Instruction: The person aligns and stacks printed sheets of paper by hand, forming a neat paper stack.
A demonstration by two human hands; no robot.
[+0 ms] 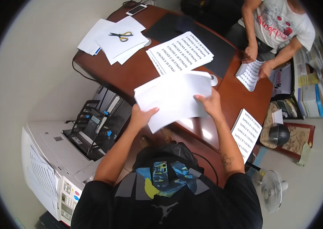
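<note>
Between my two hands is a stack of white paper, its blank side facing up, held over the near edge of the desk. My left hand grips the stack's left edge with the thumb on top. On the right edge, my right hand has its thumb pressed on the top sheet; the fingers beneath are hidden. Just beyond lies a pile of printed sheets reading "5 PACKS X 38 STRAPS", partly covered by the held stack. Another printed stack lies at the desk's right edge.
Scissors rest on blank sheets on the brown desk, near a phone. Across the desk, a person handles printed sheets. A printer stands at left, a fan at lower right.
</note>
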